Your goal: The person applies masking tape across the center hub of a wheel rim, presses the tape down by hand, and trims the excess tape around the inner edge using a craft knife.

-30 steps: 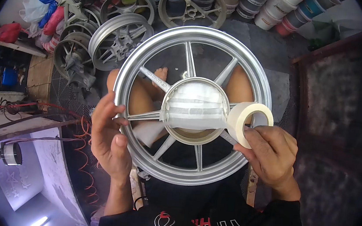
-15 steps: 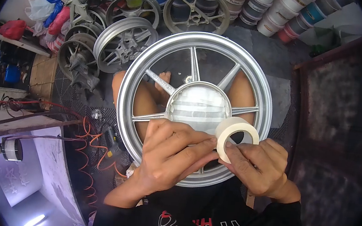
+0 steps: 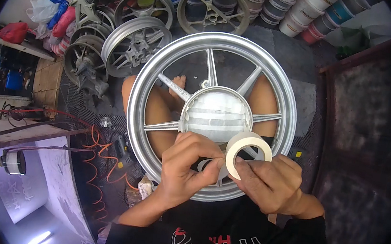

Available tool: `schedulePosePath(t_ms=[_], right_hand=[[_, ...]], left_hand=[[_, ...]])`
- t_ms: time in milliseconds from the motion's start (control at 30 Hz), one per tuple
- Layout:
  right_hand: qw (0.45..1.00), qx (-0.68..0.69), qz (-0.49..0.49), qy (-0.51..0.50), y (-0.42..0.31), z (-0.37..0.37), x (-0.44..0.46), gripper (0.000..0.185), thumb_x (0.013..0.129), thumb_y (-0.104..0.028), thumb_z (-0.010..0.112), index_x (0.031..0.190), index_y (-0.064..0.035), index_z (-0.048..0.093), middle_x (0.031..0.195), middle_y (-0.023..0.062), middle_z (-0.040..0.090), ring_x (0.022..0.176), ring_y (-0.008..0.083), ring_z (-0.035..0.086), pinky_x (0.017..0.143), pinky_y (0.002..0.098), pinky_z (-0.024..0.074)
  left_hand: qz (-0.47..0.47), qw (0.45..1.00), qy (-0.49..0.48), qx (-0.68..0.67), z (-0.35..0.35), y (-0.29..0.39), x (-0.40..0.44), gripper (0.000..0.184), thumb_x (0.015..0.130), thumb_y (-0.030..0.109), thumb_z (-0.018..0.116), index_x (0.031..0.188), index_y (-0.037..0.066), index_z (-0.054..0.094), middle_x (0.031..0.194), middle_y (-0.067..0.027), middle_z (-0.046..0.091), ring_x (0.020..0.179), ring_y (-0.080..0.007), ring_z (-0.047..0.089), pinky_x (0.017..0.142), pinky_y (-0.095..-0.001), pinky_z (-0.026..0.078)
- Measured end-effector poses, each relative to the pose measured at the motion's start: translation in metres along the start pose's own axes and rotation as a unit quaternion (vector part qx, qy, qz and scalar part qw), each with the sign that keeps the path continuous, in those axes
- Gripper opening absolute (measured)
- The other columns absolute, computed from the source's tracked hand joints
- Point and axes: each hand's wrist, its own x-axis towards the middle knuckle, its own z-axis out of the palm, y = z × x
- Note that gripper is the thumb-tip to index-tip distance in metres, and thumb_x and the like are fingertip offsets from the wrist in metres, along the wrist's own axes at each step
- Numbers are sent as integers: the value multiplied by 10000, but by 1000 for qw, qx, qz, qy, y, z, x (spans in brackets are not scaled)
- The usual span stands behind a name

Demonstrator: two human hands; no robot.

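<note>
In the head view, my right hand (image 3: 272, 185) holds a roll of cream masking tape (image 3: 251, 141) upright, its thumb inside the ring. My left hand (image 3: 188, 166) pinches thumb and forefinger together at the roll's left edge, seemingly on the tape's end, which is mostly hidden. Below both hands lies a silver spoked motorcycle wheel (image 3: 141, 76), over my folded legs. Overlapping strips of pale tape (image 3: 218, 107) cover the round hub at its middle. My hands hide part of the lower rim and lower spokes.
Several grey wheels (image 3: 118, 42) lean together at the back left. Labelled paint buckets (image 3: 302, 12) are stacked along the back. An orange coiled hose (image 3: 90, 158) and a dark tool (image 3: 123, 152) lie at the left. A dark panel (image 3: 360, 139) stands at the right.
The tape roll and my right hand have shifted slightly left and down. My left hand's fingers have curled from stretched out into a pinch beside the roll.
</note>
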Motion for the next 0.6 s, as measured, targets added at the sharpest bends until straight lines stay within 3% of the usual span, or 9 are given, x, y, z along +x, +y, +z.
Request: schedulePosePath(t_ms=[133, 200, 300, 433, 600], right_hand=[[999, 37, 18, 0, 2, -1, -1, 330, 781, -149, 787, 1085, -25, 757, 774, -17, 615, 536, 66, 505, 443, 230, 366], [998, 59, 23, 15, -3, 1, -2, 329, 776, -143, 801, 1084, -34, 758, 794, -12, 637, 558, 68, 537, 446, 229, 378], [992, 119, 25, 43, -6, 5, -14, 331, 762, -136, 818, 1076, -49, 759, 820, -2, 658, 578, 76, 567, 450, 230, 399], [977, 209, 35, -25, -3, 10, -36, 346, 748, -131, 834, 1077, -62, 751, 877, 9, 679, 571, 92, 579, 450, 232, 413], [966, 171, -9, -193, -6, 34, -75, 281, 808, -164, 722, 1084, -117, 748, 963, -50, 664, 717, 95, 614, 558, 263, 469]], left_hand=[[-111, 984, -54, -130, -8, 6, 2, 146, 846, 27, 779, 973, 32, 709, 958, -94, 719, 886, -181, 675, 858, -295, 498], [-207, 938, -73, -269, -14, -4, -3, 146, 877, 27, 767, 1002, 26, 691, 1007, -96, 715, 932, -158, 668, 878, -285, 508], [-308, 858, -24, -410, -20, -14, -6, 169, 903, 14, 740, 1051, 19, 661, 1032, -90, 710, 969, -142, 656, 869, -288, 517], [-288, 877, 110, -369, -39, -14, -9, 273, 882, 40, 753, 1122, 21, 622, 1078, -106, 692, 970, -147, 659, 875, -278, 524], [-209, 911, 146, -324, -57, -21, -14, 299, 880, 24, 746, 1146, 6, 611, 1143, -134, 676, 1025, -156, 649, 933, -289, 513]])
